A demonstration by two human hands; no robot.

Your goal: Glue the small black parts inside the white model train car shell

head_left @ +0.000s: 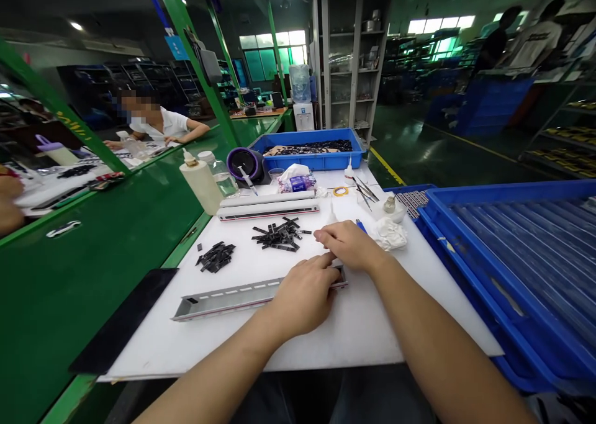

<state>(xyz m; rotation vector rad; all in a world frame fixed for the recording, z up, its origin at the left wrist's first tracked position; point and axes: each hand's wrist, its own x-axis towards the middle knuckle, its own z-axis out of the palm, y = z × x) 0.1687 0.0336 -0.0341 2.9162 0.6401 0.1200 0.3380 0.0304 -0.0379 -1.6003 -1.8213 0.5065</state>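
Note:
A long grey model train car shell (pixel 223 297), with window openings along its side, lies open side up on the white work board (pixel 326 352). My left hand (pixel 305 293) is closed over its right part, with fingertips reaching into the right end. Just above that end is my right hand (pixel 349 244), its fingers curled together; anything in them is hidden. Left of it lies a pile of black strips (pixel 279 234), and further left a second pile of small black pieces (pixel 216 257). A white nozzle tip (pixel 332 212) shows behind my right hand.
Another car shell (pixel 267 212) lies behind the piles. Beyond stand a cream bottle (pixel 201 185), a black cup (pixel 244 163) with a syringe and a blue bin (pixel 316 160). Tweezers (pixel 365 191) and crumpled tissue (pixel 390 233) lie right. Blue trays (pixel 512 275) border the board.

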